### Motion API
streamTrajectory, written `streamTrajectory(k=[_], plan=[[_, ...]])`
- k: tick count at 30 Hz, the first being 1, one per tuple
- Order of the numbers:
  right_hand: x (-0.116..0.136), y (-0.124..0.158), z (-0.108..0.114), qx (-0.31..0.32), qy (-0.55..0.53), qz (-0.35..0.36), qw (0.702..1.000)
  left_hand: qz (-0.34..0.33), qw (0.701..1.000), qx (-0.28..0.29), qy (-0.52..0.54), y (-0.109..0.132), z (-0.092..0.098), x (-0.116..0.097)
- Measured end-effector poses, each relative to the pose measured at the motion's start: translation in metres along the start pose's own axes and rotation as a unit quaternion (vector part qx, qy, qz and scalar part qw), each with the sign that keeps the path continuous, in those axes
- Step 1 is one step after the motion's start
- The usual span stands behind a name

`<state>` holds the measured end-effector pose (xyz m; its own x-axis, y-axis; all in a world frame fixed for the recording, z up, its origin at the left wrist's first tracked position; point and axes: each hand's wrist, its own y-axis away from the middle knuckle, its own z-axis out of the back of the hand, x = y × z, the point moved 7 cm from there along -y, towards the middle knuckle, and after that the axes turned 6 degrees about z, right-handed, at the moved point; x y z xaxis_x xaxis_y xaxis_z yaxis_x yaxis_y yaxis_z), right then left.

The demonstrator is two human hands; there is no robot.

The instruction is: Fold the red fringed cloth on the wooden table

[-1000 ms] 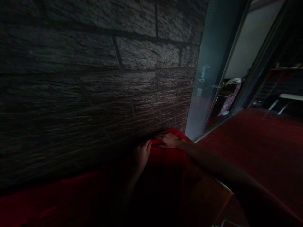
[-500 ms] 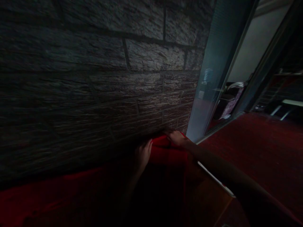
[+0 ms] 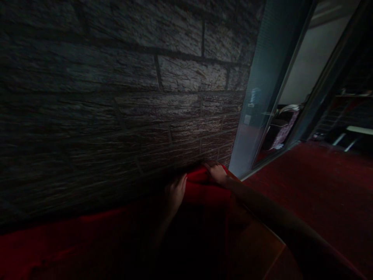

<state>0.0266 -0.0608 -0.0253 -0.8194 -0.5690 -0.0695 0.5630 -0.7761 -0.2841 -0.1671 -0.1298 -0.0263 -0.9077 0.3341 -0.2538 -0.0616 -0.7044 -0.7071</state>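
Super dark, but left hand (image 3: 176, 192) at 6 o'clock and right hand (image 3: 217, 172) near 4 are both on some red cloth (image 3: 207, 193). Stone-block wall (image 3: 131, 85) around 10, glass panel (image 3: 251, 109) at 2, red floor (image 3: 317, 190) past 3.

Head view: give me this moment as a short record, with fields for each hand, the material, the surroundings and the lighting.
Left hand: on the red cloth, fingers curled; grip unclear
Right hand: on the same cloth, near the wall; fingertips hard to see
Material: red cloth, a raised fold between the hands
Surface: brown tabletop, right of the cloth
Behind: rough stone-block wall
Right side: glass panel, red floor
Lighting: dim; lower middle nearly black
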Motion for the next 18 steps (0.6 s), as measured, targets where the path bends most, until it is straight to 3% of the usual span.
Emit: streamTrajectory(k=[6,8,14,18], plan=[[-0.014,0.008,0.003,0.02,-0.007,-0.066,0.998,0.013,0.999,0.047,-0.017,0.004,-0.008,0.003],[-0.014,0.01,-0.001,0.032,-0.004,-0.052,0.998,0.0,0.998,0.068,-0.018,0.008,-0.015,0.006],[0.004,0.008,-0.012,0.025,0.009,0.088,0.996,-0.01,0.994,0.105,-0.011,0.015,-0.018,0.014],[0.0,0.001,-0.012,0.018,0.037,0.048,0.998,0.021,0.995,0.099,-0.024,0.018,-0.014,0.019]])
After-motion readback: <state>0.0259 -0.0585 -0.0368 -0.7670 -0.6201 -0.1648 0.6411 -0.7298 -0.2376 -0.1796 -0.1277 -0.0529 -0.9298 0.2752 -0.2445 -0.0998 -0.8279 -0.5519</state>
